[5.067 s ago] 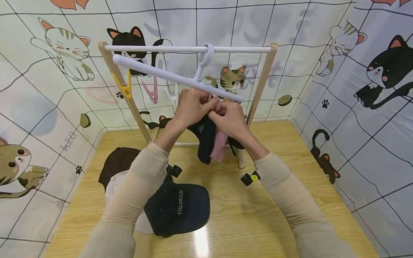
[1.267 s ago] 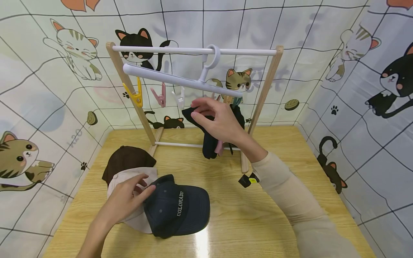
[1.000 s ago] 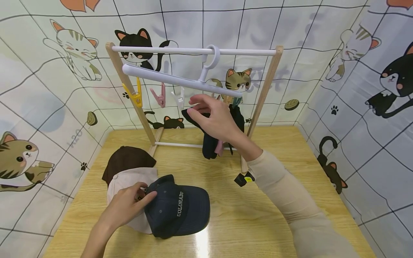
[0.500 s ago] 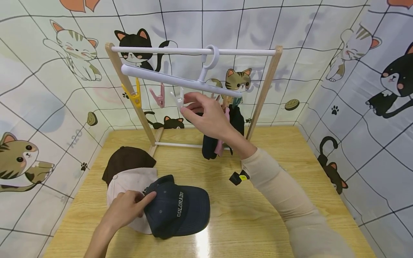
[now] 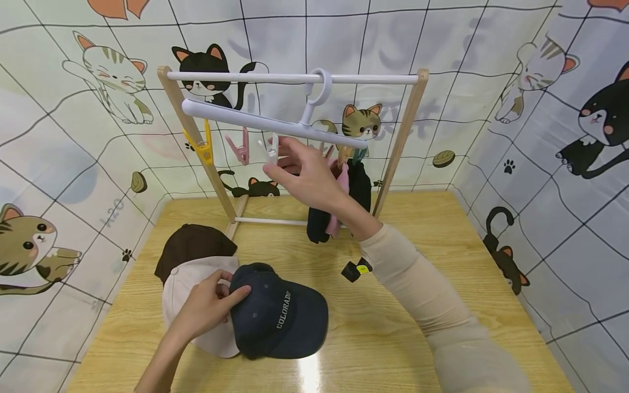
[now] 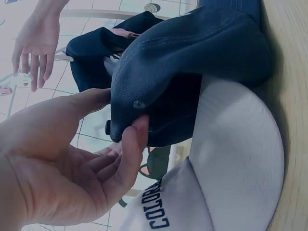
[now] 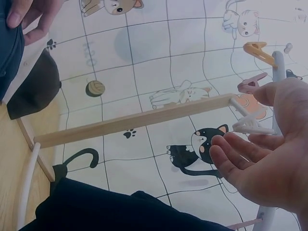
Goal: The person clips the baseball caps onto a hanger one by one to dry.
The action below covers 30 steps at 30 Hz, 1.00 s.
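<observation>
My left hand point(image 5: 208, 303) pinches the back edge of a navy baseball cap point(image 5: 302, 322) lettered COLORADO. In the left wrist view the thumb and a fingertip are on either side of the cap's edge point(image 6: 139, 86). A pale cap point(image 5: 196, 275) lies beneath that hand, beside a brown cap point(image 5: 194, 245). My right hand point(image 5: 312, 180) is raised under a pale lavender hanger point(image 5: 245, 117). Its parted thumb and fingers are around a white clothespin point(image 5: 272, 147) hanging there; the right wrist view shows the palm open beside the clothespin point(image 7: 255, 126).
The hanger tilts on the white rail point(image 5: 236, 77) of a wooden-legged rack point(image 5: 400, 136). Yellow point(image 5: 203, 146) and pink point(image 5: 241, 148) clothespins hang to the left. Dark cloth point(image 5: 361, 185) and pink cloth point(image 5: 334, 224) hang at right, partly behind my right arm. Cat-patterned curtain encloses the table point(image 5: 417, 305).
Both hands were at the cloth under the hanger; my left hand came down to the caps and took hold of the navy cap, shifting it slightly right. My right hand moved left to the white clothespin.
</observation>
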{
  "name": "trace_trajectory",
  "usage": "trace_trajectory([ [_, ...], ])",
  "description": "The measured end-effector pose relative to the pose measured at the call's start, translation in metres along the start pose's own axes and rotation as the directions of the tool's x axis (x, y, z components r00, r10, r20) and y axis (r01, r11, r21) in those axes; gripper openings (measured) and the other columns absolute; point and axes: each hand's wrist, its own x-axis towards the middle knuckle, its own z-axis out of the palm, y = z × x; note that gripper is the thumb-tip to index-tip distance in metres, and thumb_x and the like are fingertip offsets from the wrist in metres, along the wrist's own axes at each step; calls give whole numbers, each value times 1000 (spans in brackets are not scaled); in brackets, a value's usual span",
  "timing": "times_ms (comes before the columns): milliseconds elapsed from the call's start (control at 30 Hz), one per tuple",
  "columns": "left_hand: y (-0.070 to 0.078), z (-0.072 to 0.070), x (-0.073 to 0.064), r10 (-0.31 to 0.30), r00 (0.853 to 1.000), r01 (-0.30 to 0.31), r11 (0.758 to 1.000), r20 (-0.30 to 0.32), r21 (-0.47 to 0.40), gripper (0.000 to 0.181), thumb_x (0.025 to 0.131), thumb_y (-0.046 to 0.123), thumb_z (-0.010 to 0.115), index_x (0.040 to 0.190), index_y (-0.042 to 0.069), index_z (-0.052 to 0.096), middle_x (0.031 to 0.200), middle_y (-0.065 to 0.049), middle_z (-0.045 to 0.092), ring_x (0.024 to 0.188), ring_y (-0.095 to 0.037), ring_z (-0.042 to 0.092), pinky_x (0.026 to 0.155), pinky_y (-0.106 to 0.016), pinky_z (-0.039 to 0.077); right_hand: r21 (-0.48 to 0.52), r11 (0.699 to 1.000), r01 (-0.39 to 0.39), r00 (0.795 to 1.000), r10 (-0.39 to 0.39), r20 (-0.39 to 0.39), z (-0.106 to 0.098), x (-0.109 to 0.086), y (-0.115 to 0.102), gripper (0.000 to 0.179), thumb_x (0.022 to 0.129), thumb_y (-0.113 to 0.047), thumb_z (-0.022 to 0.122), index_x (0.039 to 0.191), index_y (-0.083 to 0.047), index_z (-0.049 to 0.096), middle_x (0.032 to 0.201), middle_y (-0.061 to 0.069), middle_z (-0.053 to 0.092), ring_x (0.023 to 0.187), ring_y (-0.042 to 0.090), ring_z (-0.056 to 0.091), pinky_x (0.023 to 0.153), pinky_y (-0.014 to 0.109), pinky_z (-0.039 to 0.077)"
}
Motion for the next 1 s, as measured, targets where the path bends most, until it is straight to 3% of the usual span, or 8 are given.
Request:
trace_trajectory([
  [233, 1, 3, 6, 30, 1000, -30, 992, 3, -123, 42, 104, 32, 85, 129, 3, 68, 82, -4, 72, 66, -14, 67, 62, -27, 55, -14, 1000, 15, 999, -16, -42, 6, 1, -5, 52, 109, -24, 73, 157, -7, 61, 140, 15, 77, 121, 27, 79, 103, 40, 65],
  [500, 0, 7, 12, 79, 996, -83, 981, -33, -174, 28, 101, 30, 88, 109, 5, 78, 87, -6, 76, 73, -10, 66, 64, -24, 54, -102, 994, 42, 975, -63, -213, 18, 4, -12, 31, 107, -29, 76, 127, -5, 76, 112, 13, 85, 102, 25, 84, 93, 43, 68],
  [767, 0, 9, 15, 109, 994, -107, 969, -2, -224, 33, 101, 34, 88, 94, 4, 74, 74, -3, 67, 62, -12, 63, 57, -27, 52, -141, 988, 67, 942, -109, -317, 20, 10, -18, 28, 104, -35, 81, 92, -9, 78, 88, 7, 83, 81, 14, 77, 81, 30, 55],
  [1000, -1, 11, 17, 123, 992, -121, 962, -7, -245, 32, 101, 36, 87, 92, 7, 77, 70, -1, 61, 61, -9, 56, 55, -26, 43, -148, 986, 74, 936, -120, -332, 20, 13, -19, 30, 102, -35, 83, 86, -10, 79, 81, 6, 81, 75, 13, 73, 78, 30, 50],
])
